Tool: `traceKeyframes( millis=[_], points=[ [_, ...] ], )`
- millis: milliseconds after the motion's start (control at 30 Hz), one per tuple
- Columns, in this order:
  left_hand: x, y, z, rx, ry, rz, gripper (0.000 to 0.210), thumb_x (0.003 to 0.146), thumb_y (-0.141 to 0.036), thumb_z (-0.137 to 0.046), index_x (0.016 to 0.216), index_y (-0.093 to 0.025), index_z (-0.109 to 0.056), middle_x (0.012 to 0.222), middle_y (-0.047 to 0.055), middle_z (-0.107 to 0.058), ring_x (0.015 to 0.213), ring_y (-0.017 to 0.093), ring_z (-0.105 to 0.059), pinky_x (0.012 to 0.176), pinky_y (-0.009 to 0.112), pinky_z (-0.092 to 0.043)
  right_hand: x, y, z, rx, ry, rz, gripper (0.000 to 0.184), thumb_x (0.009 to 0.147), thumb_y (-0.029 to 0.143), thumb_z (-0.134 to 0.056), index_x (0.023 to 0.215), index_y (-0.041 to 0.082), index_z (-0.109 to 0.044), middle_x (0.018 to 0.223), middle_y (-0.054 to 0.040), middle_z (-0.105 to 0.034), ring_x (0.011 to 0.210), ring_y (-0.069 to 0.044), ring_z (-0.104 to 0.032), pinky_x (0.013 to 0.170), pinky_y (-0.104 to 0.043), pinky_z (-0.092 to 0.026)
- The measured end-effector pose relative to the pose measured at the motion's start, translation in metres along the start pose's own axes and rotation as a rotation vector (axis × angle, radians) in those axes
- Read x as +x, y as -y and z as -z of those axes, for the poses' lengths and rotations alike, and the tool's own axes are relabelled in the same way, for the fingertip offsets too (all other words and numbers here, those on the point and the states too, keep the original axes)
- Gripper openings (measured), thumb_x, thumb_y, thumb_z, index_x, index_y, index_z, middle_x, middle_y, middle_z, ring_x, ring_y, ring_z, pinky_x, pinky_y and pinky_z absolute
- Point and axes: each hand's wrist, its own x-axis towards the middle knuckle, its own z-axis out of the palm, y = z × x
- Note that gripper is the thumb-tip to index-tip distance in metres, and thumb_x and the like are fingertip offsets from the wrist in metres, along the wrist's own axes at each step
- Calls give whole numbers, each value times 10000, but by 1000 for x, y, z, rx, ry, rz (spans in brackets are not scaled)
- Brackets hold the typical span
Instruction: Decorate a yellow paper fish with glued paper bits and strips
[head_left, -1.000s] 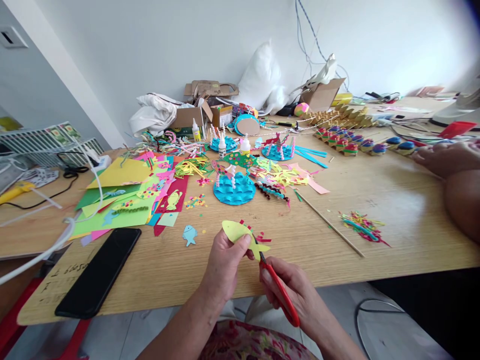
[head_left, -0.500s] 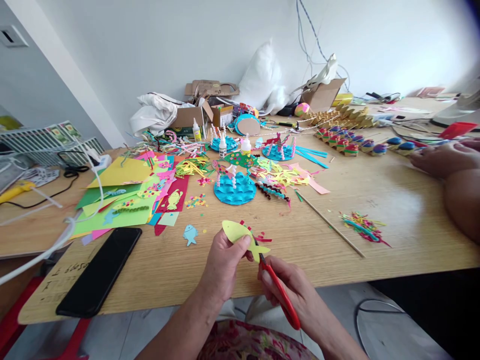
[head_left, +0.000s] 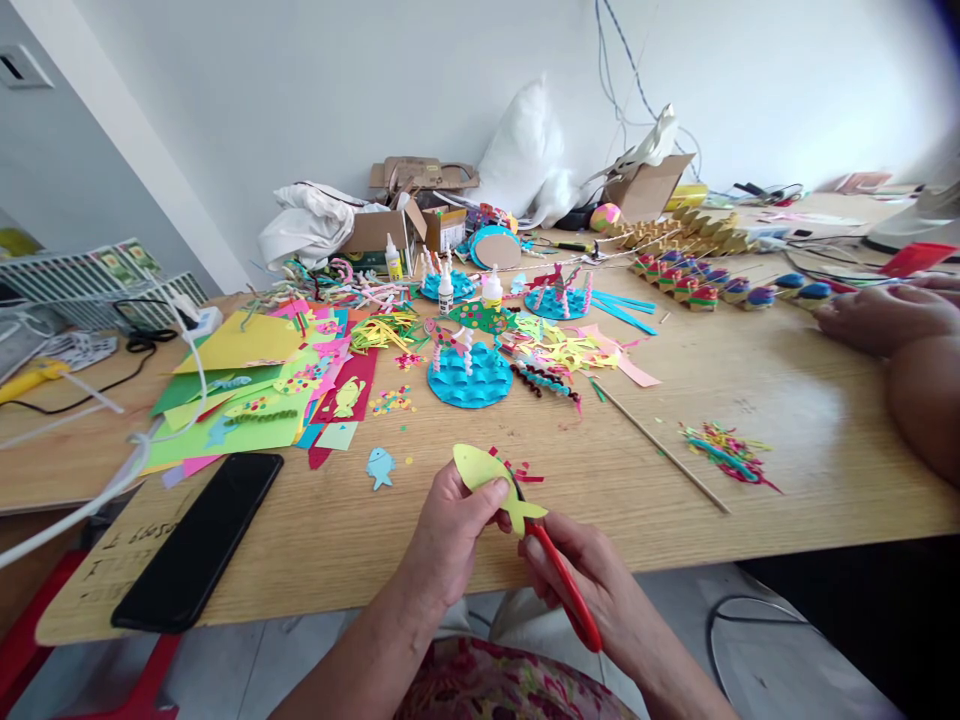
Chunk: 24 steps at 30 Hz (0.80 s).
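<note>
Between the thumb and fingers of my left hand (head_left: 457,520) is a yellow-green paper fish (head_left: 476,467), its head pointing up and left. My right hand (head_left: 581,565) grips red-handled scissors (head_left: 566,580), whose blades lie against the fish near its tail and are partly hidden by the paper. Small red paper scraps (head_left: 525,474) lie on the table just beyond the fish. A small blue paper fish (head_left: 381,467) rests to the left of my left hand. Farther back stands a blue scalloped base (head_left: 470,383) with twisted pink posts and a spotted green fish on it.
A black phone (head_left: 199,540) lies at the left front edge, below stacked coloured paper (head_left: 247,345). A wooden stick (head_left: 660,445) and a heap of colourful scraps (head_left: 727,455) are on the right. Another person's hand (head_left: 877,318) rests at the far right. Glue bottles (head_left: 445,292) stand behind.
The paper fish, my left hand and the scissor blades have shifted slightly right and down. The fish's tail now sits closer to my right hand.
</note>
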Motion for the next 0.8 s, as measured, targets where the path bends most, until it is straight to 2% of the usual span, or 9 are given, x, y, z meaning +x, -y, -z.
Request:
traceKeyframes(
  millis=[300,800],
  points=[
    [-1,-4,3,19,60,45,182,622,-254,-635,664,-135,-504,589,-20,-522,521,77,-472,475,192,-379,-1,-2,2,-71,10,17,380,840,458,-382,579,184,-407,507,44,-399,478,-87,-367,447,-217,-272],
    [-2,-5,4,56,64,54,191,598,-270,-640,630,-136,-507,562,-23,-516,502,75,-463,466,186,-371,0,-2,3,-56,8,-3,404,826,512,-364,606,180,-428,486,48,-393,453,-82,-358,422,-216,-266]
  ],
)
